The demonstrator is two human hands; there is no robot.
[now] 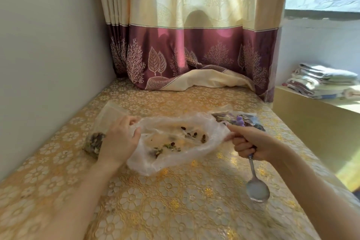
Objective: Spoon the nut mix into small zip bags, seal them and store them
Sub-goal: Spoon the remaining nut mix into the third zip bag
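The left hand has its fingers curled over and pinching the left rim of a thin clear bag, thumb on the near side. The right hand pinches the bag's right rim between thumb and forefinger, while its other fingers are closed around the handle of a spoon; the bowl hangs toward the near right part of the worktop and looks empty. Between the two hands the bag is pulled open and lies crumpled near the middle of the worktop, with only a thin scatter of nut mix left inside. Just behind the left hand, toward the left edge, lies a small zip bag with mix in its lower part. Behind the right hand, toward the right edge, lies another filled bag; whether either is sealed cannot be told. A curtain hangs along the far edge, its hem bunched on the worktop. Folded cloths sit on a ledge beyond the right edge.
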